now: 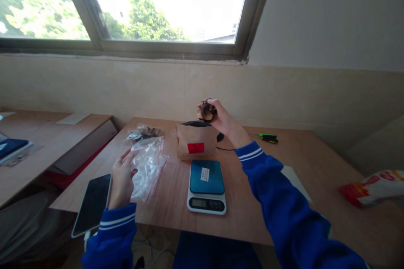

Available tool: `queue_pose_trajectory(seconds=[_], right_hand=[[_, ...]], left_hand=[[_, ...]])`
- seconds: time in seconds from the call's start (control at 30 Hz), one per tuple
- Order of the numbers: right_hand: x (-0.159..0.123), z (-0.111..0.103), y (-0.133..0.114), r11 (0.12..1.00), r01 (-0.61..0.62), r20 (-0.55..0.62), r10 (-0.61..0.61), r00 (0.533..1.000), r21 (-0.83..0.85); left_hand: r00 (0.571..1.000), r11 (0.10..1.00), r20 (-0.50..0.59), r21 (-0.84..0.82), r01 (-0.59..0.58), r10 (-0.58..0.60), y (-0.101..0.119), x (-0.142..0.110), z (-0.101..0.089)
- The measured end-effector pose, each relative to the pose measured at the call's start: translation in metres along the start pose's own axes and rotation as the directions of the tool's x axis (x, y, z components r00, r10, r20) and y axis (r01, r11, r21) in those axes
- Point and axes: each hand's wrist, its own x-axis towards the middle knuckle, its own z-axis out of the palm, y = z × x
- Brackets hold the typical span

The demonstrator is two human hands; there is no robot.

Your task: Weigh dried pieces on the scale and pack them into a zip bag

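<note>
Now, your right hand grips a dark dried lump just above the kraft paper bag; your left hand, open, hovers left of it, beside a zip-lock bag.

On the wooden table, the digital scale stands near the front edge, and the paper bag stands just behind it. The plastic zip bag lies to the left of them, just beside the left hand, and the phone lies further left, at the table's front edge. The right hand is above the paper bag (it holds a lump there). Right of the bag, near the wall, lies a screwdriver, and a snack packet is further right. Another table stands on the left side, and a window is in the wall behind.
</note>
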Motion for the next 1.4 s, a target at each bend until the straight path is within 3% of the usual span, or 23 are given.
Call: queue_pose_trajectory(seconds=[0.1,0.2,0.27,0.37,0.43,0.47,0.53,0.63,0.73,0.8,0.9,0.97,1.1,1.27,1.4], right_hand=[[0.007,-0.004,0.003,0.988,0.039,0.037,-0.034,0.999,-0.148],[0.013,-0.008,0.009,0.969,0.113,0.076,-0.098,0.992,-0.219],[0.016,-0.011,0.013,0.959,0.141,0.094,-0.121,0.988,-0.245],[0.019,-0.014,0.020,0.952,0.136,0.089,-0.116,0.989,-0.274],[0.022,-0.016,0.023,0.952,0.126,0.074,-0.110,0.991,-0.279],[0.023,-0.017,0.024,0.952,0.121,0.065,-0.107,0.992,-0.280],[0.025,-0.019,0.025,0.951,0.116,0.045,-0.108,0.993,-0.285],[0.029,-0.022,0.025,0.940,0.109,0.017,-0.109,0.994,-0.324],[0.032,-0.025,0.026,0.907,0.117,0.030,-0.115,0.993,-0.404],[0.032,-0.027,0.025,0.861,0.161,0.072,-0.144,0.987,-0.482],[0.028,-0.031,0.019,0.735,0.275,0.255,-0.144,0.956,-0.619],[0.024,-0.032,0.011,0.645,0.339,0.402,-0.053,0.914,-0.685],[0.022,-0.032,0.000,0.549,0.374,0.517,0.127,0.847,-0.748],[0.028,-0.035,0.004,0.437,0.477,0.578,0.129,0.806,-0.763],[0.027,-0.036,0.006,0.340,0.577,0.638,0.097,0.764,-0.743]], left_hand=[[0.992,0.898,-0.086,0.438,-0.045,0.092,-0.034,0.000,-0.018],[0.926,0.685,-0.067,0.693,-0.225,0.371,-0.033,-0.009,-0.009],[0.837,0.625,0.039,0.646,-0.438,0.547,-0.018,-0.023,0.013],[0.638,0.547,0.308,0.336,-0.767,0.706,0.010,-0.046,0.060],[0.474,0.417,0.478,0.227,-0.880,0.740,0.024,-0.056,0.092],[0.416,0.362,0.543,0.210,-0.908,0.729,0.029,-0.058,0.106],[0.356,0.293,0.614,0.205,-0.934,0.704,0.032,-0.057,0.127],[0.354,0.302,0.630,0.194,-0.933,0.691,0.028,-0.049,0.142],[0.378,0.365,0.606,0.153,-0.919,0.700,0.021,-0.043,0.142],[0.359,0.384,0.599,0.092,-0.919,0.716,0.019,-0.040,0.140],[0.317,0.389,0.588,0.006,-0.921,0.744,0.017,-0.037,0.138],[0.315,0.392,0.571,-0.013,-0.920,0.758,0.017,-0.035,0.138],[0.336,0.387,0.519,0.010,-0.922,0.786,0.016,-0.033,0.139],[0.359,0.398,0.499,0.032,-0.917,0.788,0.014,-0.032,0.141],[0.417,0.455,0.465,0.034,-0.890,0.781,0.011,-0.030,0.143]])
